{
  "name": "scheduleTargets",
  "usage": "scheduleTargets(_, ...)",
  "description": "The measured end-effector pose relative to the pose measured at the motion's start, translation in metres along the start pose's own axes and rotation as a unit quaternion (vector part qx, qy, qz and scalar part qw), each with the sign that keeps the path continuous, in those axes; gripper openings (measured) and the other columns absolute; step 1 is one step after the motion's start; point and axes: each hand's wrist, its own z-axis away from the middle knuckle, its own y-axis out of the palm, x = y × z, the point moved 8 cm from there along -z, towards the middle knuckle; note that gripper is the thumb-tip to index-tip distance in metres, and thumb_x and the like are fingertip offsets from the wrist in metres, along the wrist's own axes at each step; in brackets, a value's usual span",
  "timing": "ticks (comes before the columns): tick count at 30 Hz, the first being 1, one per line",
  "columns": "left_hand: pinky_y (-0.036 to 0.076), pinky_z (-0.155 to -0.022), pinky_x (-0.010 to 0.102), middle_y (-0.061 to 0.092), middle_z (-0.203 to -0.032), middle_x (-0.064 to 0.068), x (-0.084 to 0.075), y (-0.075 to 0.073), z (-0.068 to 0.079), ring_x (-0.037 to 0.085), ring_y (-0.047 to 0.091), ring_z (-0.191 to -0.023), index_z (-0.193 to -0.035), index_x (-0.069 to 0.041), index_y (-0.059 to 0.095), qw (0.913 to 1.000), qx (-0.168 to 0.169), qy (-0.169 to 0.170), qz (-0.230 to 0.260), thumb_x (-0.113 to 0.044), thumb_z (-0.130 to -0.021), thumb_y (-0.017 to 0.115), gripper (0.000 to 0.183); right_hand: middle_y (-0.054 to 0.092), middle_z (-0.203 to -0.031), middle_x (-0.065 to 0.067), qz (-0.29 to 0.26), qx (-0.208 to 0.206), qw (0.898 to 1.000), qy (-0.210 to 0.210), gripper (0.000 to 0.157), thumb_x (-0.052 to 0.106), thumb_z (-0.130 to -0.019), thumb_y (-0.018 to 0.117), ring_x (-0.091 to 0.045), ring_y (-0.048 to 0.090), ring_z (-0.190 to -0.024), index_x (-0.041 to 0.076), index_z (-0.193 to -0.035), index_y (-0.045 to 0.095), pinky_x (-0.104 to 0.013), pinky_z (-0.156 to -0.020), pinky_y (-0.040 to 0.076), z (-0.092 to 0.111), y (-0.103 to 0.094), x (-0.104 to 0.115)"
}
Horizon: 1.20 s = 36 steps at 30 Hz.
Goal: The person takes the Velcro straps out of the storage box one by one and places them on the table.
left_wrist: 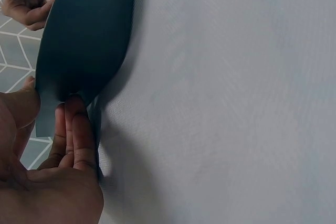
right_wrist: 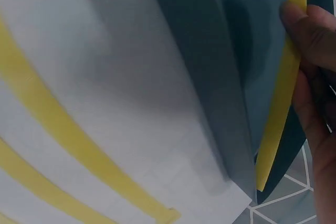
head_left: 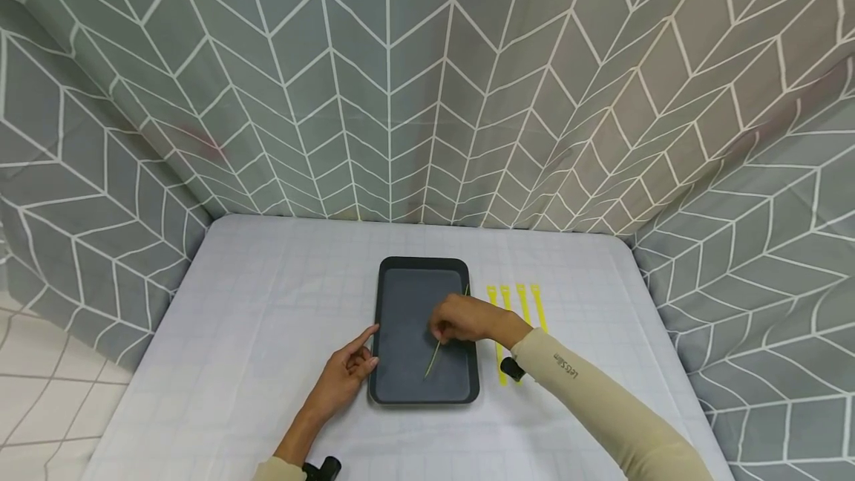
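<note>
A dark grey rectangular tray (head_left: 419,397) lies on the white-covered table. My left hand (head_left: 342,378) is at its left side, holding the rim, with several fingers (left_wrist: 79,137) against the outer wall. Over the tray's right half, my right hand (head_left: 461,318) pinches a thin yellow strap (right_wrist: 275,129) between thumb and fingers. From the head view this strap is seen nearly edge-on, slanting across the tray, its lower end (head_left: 430,371) close over the tray floor. Part of it is hidden behind the right hand.
Several more yellow straps (head_left: 537,303) lie side by side on the table (head_left: 267,288), right of the tray, partly covered by the right forearm (head_left: 588,392). A grey patterned curtain (head_left: 421,95) hangs behind the table and along both sides.
</note>
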Motion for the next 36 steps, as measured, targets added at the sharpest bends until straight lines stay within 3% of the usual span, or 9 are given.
scheduleTargets(14, 0.044, -0.066, 0.02, 0.057, -0.096, 0.011, -0.002, -0.001, 0.0, 0.007, 0.051, -0.07, -0.149, -0.008, 0.048, 1.0, 0.001, 0.002, 0.002, -0.003, -0.095, 0.066, 0.058, 0.066, -0.084, 0.006, -0.038, -0.082, 0.996, -0.025, 0.012, 0.007, -0.088, 0.076, -0.001, 0.057, -0.075, 0.014, -0.085, 0.067, -0.017, -0.071, 0.049, -0.002, -0.022, 0.011)
scheduleTargets(25, 0.044, -0.065, 0.02, 0.056, -0.095, 0.011, -0.001, 0.0, 0.0, 0.007, 0.05, -0.069, -0.149, -0.009, 0.048, 1.0, -0.002, 0.0, 0.0, -0.003, -0.095, 0.066, 0.058, 0.069, -0.09, 0.001, -0.098, -0.201, 0.974, -0.023, 0.01, 0.006, -0.088, 0.076, -0.007, 0.067, -0.082, 0.012, -0.089, 0.068, -0.019, -0.075, 0.055, 0.004, -0.047, 0.009)
scheduleTargets(30, 0.043, -0.065, 0.019, 0.056, -0.094, 0.011, -0.001, 0.0, 0.0, 0.007, 0.05, -0.069, -0.149, -0.01, 0.049, 1.0, -0.003, -0.004, -0.001, -0.002, -0.094, 0.066, 0.058, 0.07, -0.092, -0.003, -0.172, -0.253, 0.952, 0.023, 0.008, 0.007, -0.088, 0.075, -0.011, 0.069, -0.084, 0.01, -0.093, 0.069, -0.024, -0.077, 0.056, 0.012, -0.056, 0.0)
scheduleTargets(36, 0.044, -0.065, 0.02, 0.057, -0.095, 0.011, -0.001, 0.0, -0.001, 0.007, 0.051, -0.069, -0.149, -0.01, 0.048, 1.0, -0.004, -0.001, -0.006, -0.002, -0.095, 0.066, 0.058, 0.07, -0.094, -0.013, -0.267, -0.321, 0.903, 0.101, 0.01, 0.006, -0.09, 0.074, -0.025, 0.069, -0.085, 0.002, -0.098, 0.068, -0.03, -0.075, 0.057, 0.027, -0.064, -0.018)
